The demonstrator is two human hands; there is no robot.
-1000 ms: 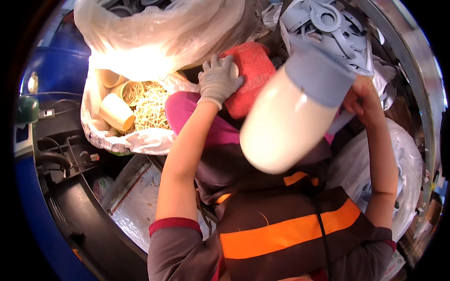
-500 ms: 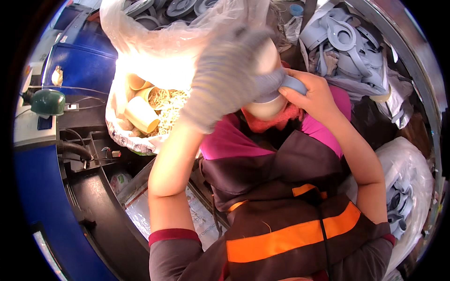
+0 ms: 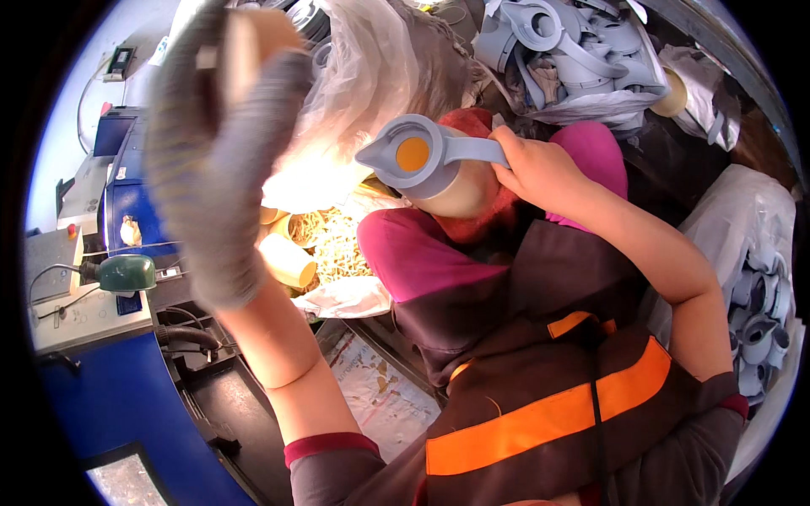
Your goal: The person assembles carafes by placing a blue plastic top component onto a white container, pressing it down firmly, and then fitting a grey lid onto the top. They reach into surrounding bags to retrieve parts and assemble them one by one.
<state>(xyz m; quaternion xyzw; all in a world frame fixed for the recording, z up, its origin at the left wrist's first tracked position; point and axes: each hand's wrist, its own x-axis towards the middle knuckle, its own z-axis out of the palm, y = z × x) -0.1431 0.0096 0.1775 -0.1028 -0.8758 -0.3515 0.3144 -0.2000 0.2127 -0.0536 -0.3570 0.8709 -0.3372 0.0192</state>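
Note:
My right hand, bare, is closed round the grey handle of a jug. The jug has a grey ring-shaped top with a pointed spout and a pale cream body. Through the round opening of the top an orange-yellow disc shows. The jug lies tilted on a red cloth between my knees. Up at the left, apart from the jug, my left hand in a grey knit glove is closed round a pale tan block-like thing. Motion blurs that hand, and its exact kind is unclear.
A bag of shredded packing with cream cups stands under bright light beyond my left knee. Grey jug tops fill a bag at the far right and a clear bag nearer. A green lamp and blue machine stand left.
My left hand, with the tan thing, has swung up and left away from the jug. The grey top now shows. My right hand keeps the handle; the whole view has shifted.

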